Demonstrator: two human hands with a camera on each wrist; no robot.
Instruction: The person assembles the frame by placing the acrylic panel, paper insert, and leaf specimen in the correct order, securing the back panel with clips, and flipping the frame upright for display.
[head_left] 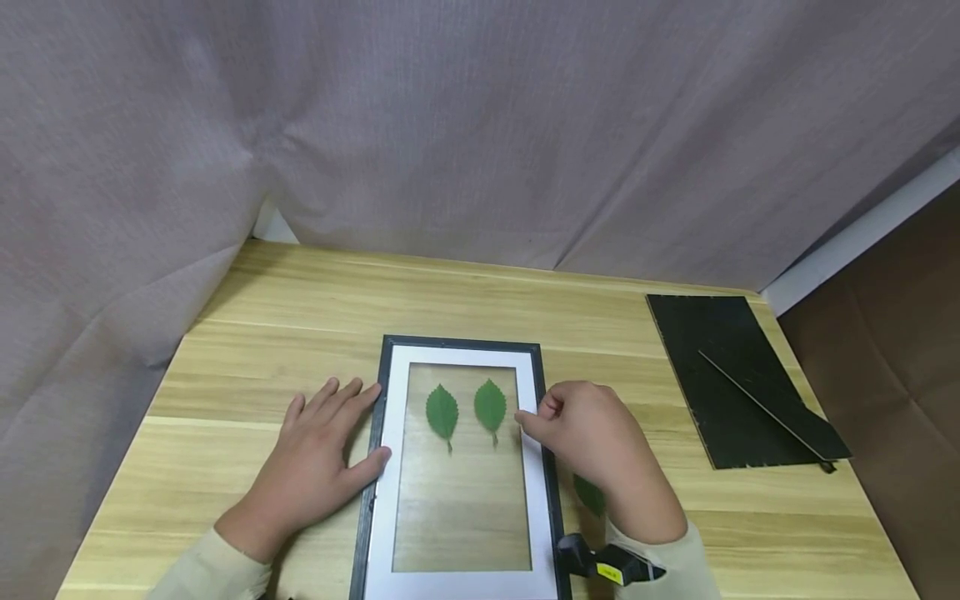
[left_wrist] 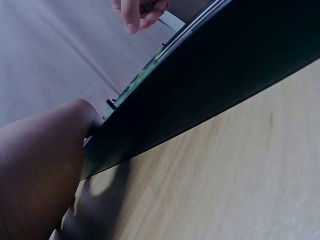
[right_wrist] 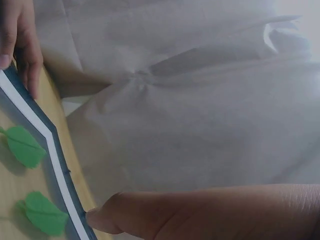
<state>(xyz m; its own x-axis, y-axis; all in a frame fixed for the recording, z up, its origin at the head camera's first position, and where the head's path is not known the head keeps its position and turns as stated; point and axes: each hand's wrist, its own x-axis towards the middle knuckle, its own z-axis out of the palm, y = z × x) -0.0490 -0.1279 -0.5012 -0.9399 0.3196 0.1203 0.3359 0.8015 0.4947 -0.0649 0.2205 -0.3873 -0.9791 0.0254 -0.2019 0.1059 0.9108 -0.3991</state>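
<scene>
A dark picture frame point(head_left: 378, 392) with a white mat point(head_left: 465, 357) and a clear pane point(head_left: 461, 517) lies on the table. Two green leaves point(head_left: 442, 412) point(right_wrist: 46, 213) sit side by side on the pane's upper half, stems toward the wearer. Along the frame's left edge rests my left hand point(head_left: 318, 458), fingers spread and straight, thumb on the border. My right hand point(head_left: 600, 442) is over the frame's right side, fingers loosely bent, thumb apart from them; nothing shows between them. Another leaf point(head_left: 588, 496) lies right of the frame, partly hidden by the right wrist.
At the right of the wooden table point(head_left: 292, 333), a black backing board point(head_left: 727, 375) lies flat, with a black stand flap point(head_left: 795, 425) raised on it. A grey cloth point(head_left: 450, 125) hangs behind the table; a brown surface point(head_left: 892, 350) borders its right side.
</scene>
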